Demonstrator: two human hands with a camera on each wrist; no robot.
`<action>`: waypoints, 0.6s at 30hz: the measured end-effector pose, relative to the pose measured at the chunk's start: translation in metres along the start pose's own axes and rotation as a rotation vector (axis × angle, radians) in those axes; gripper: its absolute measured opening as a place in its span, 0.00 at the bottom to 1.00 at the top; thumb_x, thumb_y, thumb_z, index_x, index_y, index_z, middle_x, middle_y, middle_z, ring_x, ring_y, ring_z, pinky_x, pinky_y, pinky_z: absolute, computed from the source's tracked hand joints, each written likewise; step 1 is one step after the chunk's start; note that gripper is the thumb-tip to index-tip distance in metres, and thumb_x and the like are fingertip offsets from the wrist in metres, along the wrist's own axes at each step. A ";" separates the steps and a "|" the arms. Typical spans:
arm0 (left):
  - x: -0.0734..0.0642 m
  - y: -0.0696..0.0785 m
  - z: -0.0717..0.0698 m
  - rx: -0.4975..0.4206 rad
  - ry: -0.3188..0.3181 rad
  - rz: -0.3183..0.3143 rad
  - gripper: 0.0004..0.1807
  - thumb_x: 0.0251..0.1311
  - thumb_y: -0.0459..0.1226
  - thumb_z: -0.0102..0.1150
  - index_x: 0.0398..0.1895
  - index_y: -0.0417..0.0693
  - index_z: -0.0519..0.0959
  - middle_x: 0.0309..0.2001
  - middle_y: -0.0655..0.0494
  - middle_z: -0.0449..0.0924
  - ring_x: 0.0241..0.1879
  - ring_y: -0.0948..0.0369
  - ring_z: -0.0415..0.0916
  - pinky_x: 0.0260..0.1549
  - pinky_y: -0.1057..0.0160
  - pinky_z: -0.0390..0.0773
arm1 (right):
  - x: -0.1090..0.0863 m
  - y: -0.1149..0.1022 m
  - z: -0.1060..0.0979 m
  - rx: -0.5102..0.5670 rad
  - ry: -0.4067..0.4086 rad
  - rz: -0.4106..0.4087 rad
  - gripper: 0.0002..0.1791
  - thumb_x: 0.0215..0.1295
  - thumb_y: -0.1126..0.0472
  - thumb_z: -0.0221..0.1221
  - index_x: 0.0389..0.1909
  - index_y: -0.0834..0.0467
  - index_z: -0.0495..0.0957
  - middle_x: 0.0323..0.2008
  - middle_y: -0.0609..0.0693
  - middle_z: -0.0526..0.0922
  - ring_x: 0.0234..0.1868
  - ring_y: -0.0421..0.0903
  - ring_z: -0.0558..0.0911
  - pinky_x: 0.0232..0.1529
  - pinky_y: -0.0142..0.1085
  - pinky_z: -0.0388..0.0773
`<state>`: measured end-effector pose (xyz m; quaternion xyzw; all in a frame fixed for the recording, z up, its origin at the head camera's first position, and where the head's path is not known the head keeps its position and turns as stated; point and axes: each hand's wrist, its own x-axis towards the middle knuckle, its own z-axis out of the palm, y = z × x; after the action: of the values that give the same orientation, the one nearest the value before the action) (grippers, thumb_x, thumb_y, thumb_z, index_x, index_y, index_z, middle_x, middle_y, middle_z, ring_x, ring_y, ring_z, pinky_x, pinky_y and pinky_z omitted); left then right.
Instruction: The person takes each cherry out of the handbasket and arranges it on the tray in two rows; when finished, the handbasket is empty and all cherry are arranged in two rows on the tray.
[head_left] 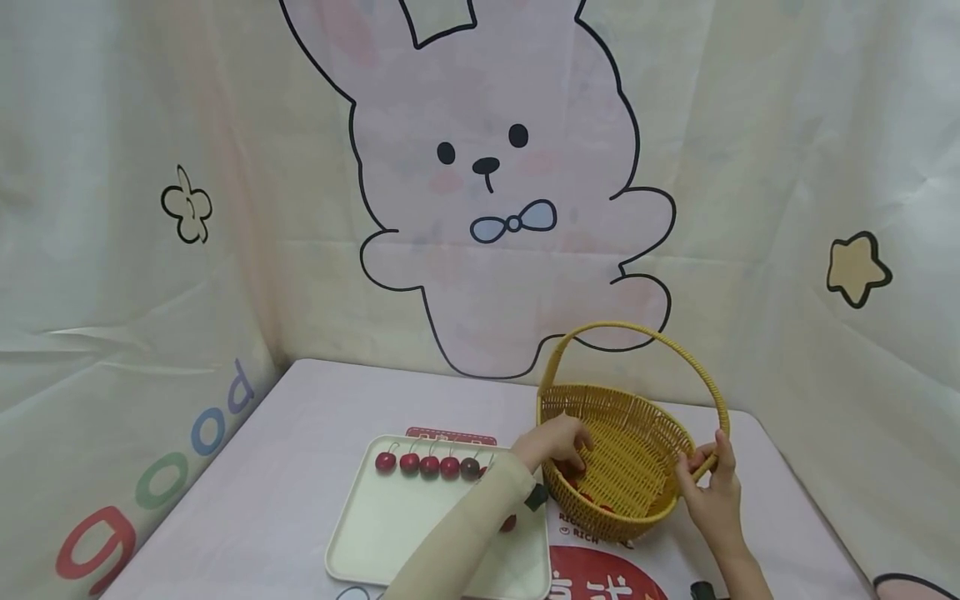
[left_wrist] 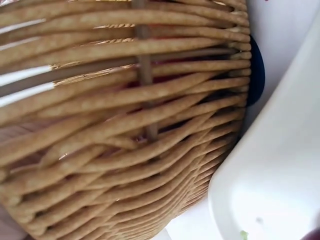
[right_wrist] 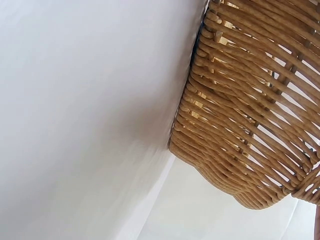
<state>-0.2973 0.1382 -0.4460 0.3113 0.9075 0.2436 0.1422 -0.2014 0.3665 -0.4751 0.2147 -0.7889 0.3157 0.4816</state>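
Observation:
A yellow woven basket (head_left: 622, 400) with a tall arched handle stands at the right of the table, tilted slightly toward the person. My left hand (head_left: 558, 439) reaches over its left rim with bent fingers pointing down inside; I cannot tell whether it pinches anything. Just below those fingers, red cherries (head_left: 606, 508) lie along the basket's near inner wall. The right hand (head_left: 712, 492) grips the basket at its right rim, by the base of the handle. In the left wrist view the wicker wall (left_wrist: 125, 110) hides the hand; the right wrist view shows the outer weave (right_wrist: 245, 110).
Left of the basket lies a cream tray (head_left: 405, 533). Along its far edge runs a row of dark red cherries (head_left: 429, 467) with stems, and another cherry (head_left: 508, 523) shows beside the left forearm. A printed red patch (head_left: 607, 575) marks the white tabletop in front of the basket.

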 end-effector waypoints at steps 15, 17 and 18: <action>-0.007 0.003 -0.008 0.051 -0.111 0.024 0.19 0.45 0.30 0.68 0.43 0.53 0.82 0.35 0.63 0.81 0.32 0.70 0.75 0.30 0.74 0.75 | 0.002 -0.002 0.000 -0.005 -0.011 0.004 0.33 0.67 0.53 0.45 0.65 0.63 0.44 0.29 0.47 0.61 0.31 0.31 0.61 0.32 0.17 0.60; -0.008 0.004 -0.008 0.056 -0.117 0.011 0.19 0.46 0.29 0.68 0.44 0.54 0.82 0.36 0.63 0.82 0.33 0.70 0.76 0.31 0.73 0.75 | 0.001 -0.002 0.000 -0.003 -0.012 0.005 0.33 0.67 0.53 0.45 0.65 0.63 0.44 0.29 0.47 0.61 0.31 0.31 0.61 0.33 0.17 0.60; -0.008 0.004 -0.008 0.061 -0.119 0.005 0.20 0.46 0.29 0.68 0.44 0.54 0.82 0.36 0.63 0.82 0.33 0.70 0.76 0.31 0.73 0.75 | 0.001 -0.002 -0.001 -0.004 -0.013 0.007 0.33 0.67 0.53 0.45 0.65 0.63 0.44 0.29 0.47 0.61 0.31 0.31 0.61 0.33 0.17 0.60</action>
<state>-0.2926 0.1333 -0.4361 0.3317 0.9036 0.1973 0.1859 -0.2001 0.3652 -0.4731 0.2131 -0.7933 0.3145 0.4757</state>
